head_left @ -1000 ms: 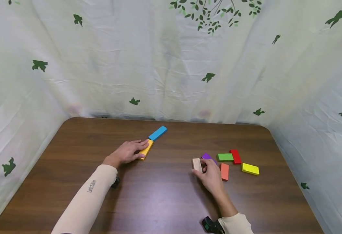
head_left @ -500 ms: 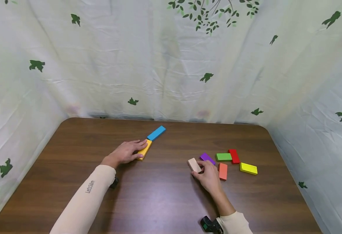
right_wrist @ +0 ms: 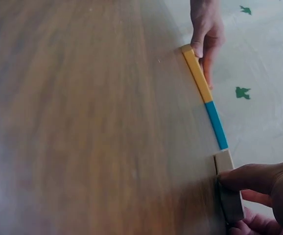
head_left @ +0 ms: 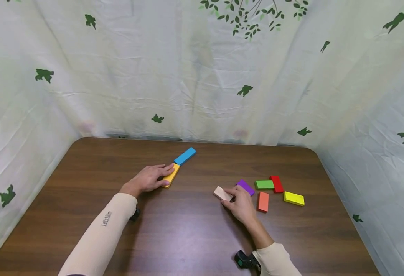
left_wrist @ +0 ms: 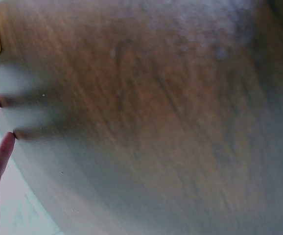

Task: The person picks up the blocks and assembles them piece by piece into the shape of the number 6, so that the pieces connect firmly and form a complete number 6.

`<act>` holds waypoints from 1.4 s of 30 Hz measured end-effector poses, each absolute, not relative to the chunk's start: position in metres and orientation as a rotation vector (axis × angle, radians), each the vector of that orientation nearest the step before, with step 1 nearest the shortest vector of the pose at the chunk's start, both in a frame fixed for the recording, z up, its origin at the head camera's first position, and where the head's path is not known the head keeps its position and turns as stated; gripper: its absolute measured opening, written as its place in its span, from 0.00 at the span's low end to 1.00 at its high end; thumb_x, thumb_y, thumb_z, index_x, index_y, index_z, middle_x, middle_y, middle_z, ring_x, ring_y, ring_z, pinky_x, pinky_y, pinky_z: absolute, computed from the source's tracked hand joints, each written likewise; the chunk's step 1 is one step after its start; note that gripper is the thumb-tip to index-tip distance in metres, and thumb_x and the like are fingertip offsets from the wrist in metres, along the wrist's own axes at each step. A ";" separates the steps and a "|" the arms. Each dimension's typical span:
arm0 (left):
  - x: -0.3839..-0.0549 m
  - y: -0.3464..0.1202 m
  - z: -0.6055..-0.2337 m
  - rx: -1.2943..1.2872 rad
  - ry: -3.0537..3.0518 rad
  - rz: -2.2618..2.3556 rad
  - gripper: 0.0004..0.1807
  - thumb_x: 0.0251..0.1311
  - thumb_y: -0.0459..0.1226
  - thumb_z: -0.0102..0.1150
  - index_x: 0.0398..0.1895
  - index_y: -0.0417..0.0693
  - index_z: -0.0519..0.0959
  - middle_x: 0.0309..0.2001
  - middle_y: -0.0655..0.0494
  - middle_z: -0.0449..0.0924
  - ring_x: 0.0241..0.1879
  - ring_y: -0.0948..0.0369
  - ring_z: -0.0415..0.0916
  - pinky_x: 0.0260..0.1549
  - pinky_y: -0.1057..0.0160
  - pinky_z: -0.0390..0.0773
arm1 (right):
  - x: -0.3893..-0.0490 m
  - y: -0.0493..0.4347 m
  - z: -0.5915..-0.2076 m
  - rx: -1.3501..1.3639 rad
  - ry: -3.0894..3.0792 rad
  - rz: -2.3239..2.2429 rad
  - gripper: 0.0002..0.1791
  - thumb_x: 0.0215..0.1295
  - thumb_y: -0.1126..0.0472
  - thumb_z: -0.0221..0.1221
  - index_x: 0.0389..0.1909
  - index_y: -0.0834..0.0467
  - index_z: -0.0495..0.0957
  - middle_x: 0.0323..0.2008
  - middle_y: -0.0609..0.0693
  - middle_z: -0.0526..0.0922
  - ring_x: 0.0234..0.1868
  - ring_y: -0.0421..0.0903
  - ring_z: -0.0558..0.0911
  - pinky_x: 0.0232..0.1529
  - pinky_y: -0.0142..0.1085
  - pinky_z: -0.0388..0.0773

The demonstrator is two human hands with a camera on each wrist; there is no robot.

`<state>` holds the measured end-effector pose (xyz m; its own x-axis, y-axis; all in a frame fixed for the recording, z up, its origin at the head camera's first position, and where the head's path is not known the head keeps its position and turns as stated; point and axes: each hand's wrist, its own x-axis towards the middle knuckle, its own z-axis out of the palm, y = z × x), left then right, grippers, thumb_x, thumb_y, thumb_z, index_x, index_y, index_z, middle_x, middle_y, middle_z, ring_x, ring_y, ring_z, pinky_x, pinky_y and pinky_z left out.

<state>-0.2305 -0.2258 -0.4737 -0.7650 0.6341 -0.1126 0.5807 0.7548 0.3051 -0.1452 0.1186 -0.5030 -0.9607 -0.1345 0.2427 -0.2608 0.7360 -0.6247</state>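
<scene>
A: Starting with head view. Locate pale block?

B: Over the table, left of the purple block and apart from it. Looks like plain wood; judged light and stiff, hard to damage. Probably smooth, so perhaps slightly slippery at the corners. Best gripped across the long sides, close to the middle.

A: Held where at present?

B: Toward the right end, in the right hand. Pinching pale block, with thumb on the near side and a finger on the far side. Reaching in from lower right, forearm angled up and left.

A: And on the other side?

B: Resting left hand on the orange block, palm down, thumb at its near end, fingers stretched toward the blue block.

A: Left wrist view next. Anything useful?

B: Mostly table. Only a corner of orange block at the upper left. Two fingers straight, with a gap between tips. Cannot tell about the thumb from here. No sign of pale block.

A: Right wrist view?

B: Confirms the pinch: thumb pressed to one face of pale block, fingers behind, partly hidden. Cannot tell whether lifted or touching the table. Beyond, orange block and blue block end to end.
</scene>
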 end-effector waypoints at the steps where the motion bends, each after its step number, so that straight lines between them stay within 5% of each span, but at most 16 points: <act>1: -0.231 -0.226 -0.474 0.960 2.743 0.374 0.34 0.67 0.48 0.54 0.71 0.42 0.61 0.72 0.46 0.58 0.67 0.40 0.59 0.60 0.37 0.61 | -0.146 0.117 -0.503 0.328 -2.758 1.040 0.19 0.44 0.65 0.74 0.42 0.61 0.86 0.29 0.48 0.79 0.30 0.42 0.74 0.28 0.32 0.68; 15: -0.231 -0.226 -0.472 0.948 2.744 0.386 0.34 0.67 0.48 0.54 0.71 0.43 0.61 0.72 0.46 0.58 0.68 0.40 0.59 0.60 0.37 0.61 | -0.152 0.085 -0.500 0.441 -2.827 1.023 0.17 0.46 0.62 0.73 0.40 0.61 0.85 0.34 0.50 0.81 0.36 0.45 0.78 0.37 0.37 0.71; 42: -0.231 -0.225 -0.472 0.904 2.736 0.381 0.34 0.66 0.50 0.54 0.71 0.46 0.61 0.73 0.50 0.57 0.69 0.42 0.58 0.61 0.37 0.60 | -0.173 0.001 -0.492 0.688 -2.934 1.010 0.15 0.50 0.57 0.72 0.39 0.57 0.87 0.29 0.44 0.78 0.31 0.38 0.74 0.32 0.29 0.68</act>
